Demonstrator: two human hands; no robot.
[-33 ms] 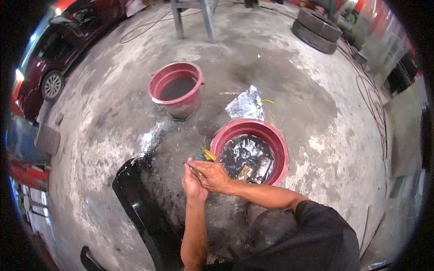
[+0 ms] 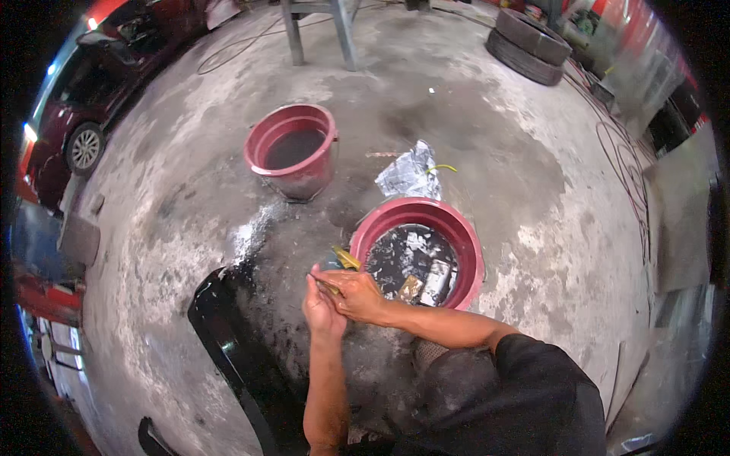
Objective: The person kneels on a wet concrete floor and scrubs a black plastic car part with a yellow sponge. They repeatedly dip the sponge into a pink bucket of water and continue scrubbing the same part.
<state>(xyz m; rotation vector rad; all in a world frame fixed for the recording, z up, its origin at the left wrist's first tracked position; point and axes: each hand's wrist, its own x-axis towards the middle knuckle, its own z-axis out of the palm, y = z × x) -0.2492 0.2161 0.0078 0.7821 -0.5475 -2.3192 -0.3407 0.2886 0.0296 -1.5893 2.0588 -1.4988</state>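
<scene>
My left hand and my right hand are pressed together just left of the near red bucket. Between them shows the edge of a thin, flat, brownish piece; its kind is hard to make out, and most of it is covered by my fingers. The right hand lies over the left, which hides part of the left fingers. Just beyond my knuckles, a yellow object rests against the bucket's side. Dark water in that bucket holds a tan block and a pale, shiny rectangular block.
A second red bucket of dark liquid stands farther left. Crumpled silvery plastic lies behind the near bucket. A glossy black curved panel is on the floor to my left. Stacked tyres, a metal stand and a dark red car stand farther off.
The whole view has shifted slightly, so things sit a little farther left. Light on the water and the shiny block looks different. My hands keep nearly the same grip.
</scene>
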